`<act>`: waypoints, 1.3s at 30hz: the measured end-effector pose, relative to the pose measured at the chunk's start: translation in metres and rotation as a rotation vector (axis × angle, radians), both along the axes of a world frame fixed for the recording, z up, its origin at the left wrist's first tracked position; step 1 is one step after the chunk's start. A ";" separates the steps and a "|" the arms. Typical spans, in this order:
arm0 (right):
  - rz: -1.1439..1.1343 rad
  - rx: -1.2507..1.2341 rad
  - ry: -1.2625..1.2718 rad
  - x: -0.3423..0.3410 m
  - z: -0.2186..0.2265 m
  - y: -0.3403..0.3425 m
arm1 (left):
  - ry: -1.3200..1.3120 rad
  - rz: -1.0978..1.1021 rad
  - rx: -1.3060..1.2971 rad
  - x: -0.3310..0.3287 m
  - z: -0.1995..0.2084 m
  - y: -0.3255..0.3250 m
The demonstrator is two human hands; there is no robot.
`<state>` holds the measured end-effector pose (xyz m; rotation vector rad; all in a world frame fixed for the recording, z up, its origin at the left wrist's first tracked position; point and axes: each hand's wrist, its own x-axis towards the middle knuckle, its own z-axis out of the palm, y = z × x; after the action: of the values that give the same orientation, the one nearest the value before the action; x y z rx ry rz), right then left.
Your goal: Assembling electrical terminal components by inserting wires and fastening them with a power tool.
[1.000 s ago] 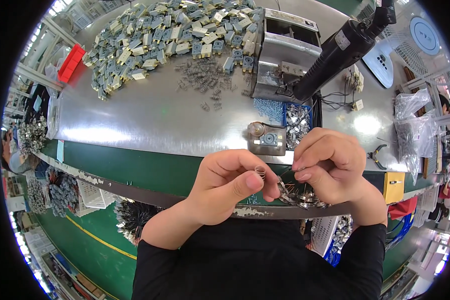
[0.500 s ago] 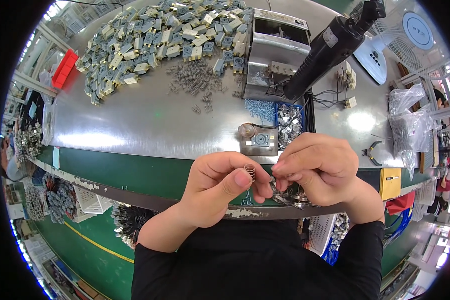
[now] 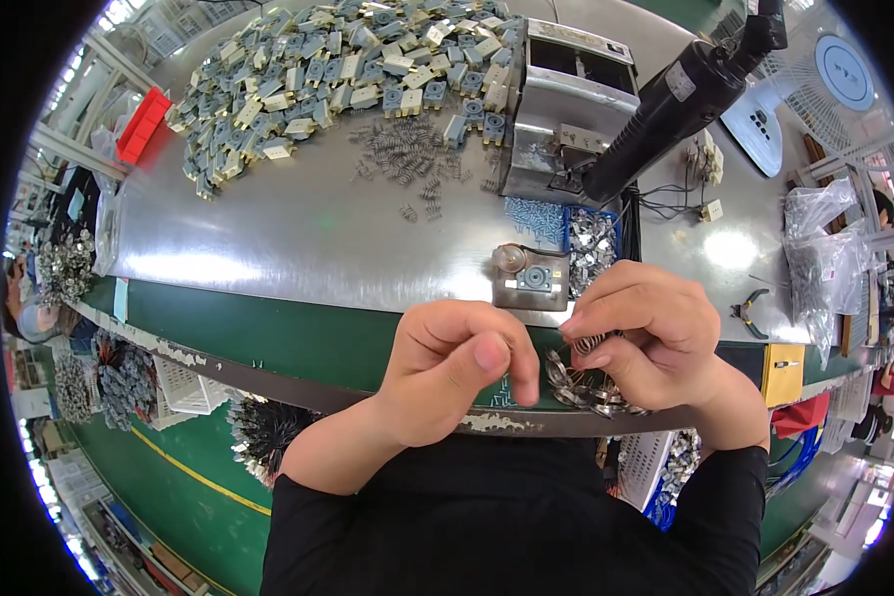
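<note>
My right hand (image 3: 656,333) pinches a small coil spring (image 3: 588,344) between thumb and fingertips, just above the bench's front edge. To its left, my left hand (image 3: 452,368) is closed, the thumb resting against the curled index finger. Nothing shows in it, though its inner fingers are partly hidden. Shiny bent metal pieces (image 3: 606,399) lie under my right hand at the edge. Beyond the hands sits a metal fixture (image 3: 507,290) bearing a grey square part (image 3: 535,278) and a round clear knob (image 3: 510,258).
Many grey-and-cream switch-like parts (image 3: 298,89) are heaped at the back, with loose springs (image 3: 402,149) before them. Blue screws (image 3: 536,217) and a blue bin (image 3: 621,238) of metal pieces lie near a metal machine (image 3: 566,129) and black cylinder (image 3: 670,104). Pliers (image 3: 750,313) rest at right.
The spring that showed at my left fingertips is gone from there, and a spring is now in my right fingers. My hands have drawn slightly apart. The view has shifted a little.
</note>
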<state>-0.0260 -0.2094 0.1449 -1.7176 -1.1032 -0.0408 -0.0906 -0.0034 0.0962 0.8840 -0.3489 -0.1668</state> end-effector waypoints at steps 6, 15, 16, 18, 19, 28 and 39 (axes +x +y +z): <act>0.012 0.017 0.043 -0.003 0.000 0.002 | 0.061 0.053 -0.168 0.007 -0.001 0.001; 0.019 -0.002 0.019 -0.002 0.002 0.004 | 0.082 -0.022 -0.330 0.007 0.001 0.002; 0.022 0.000 0.019 -0.002 0.002 0.004 | 0.087 -0.022 -0.347 0.008 0.000 0.002; 0.018 -0.005 0.031 -0.003 0.002 0.003 | 0.063 -0.042 -0.362 0.007 -0.001 0.004; 0.023 -0.001 0.031 -0.005 0.002 0.003 | 0.041 -0.067 -0.380 0.007 -0.001 0.005; -0.050 0.012 0.107 -0.007 0.000 0.005 | 0.034 -0.091 -0.414 0.003 -0.004 0.004; -0.063 0.043 0.154 -0.009 0.000 0.008 | 0.082 -0.093 -0.463 0.002 -0.007 0.005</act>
<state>-0.0352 -0.2011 0.1453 -1.6878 -0.9286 0.0276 -0.0889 0.0014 0.0896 0.4031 -0.3346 -0.1978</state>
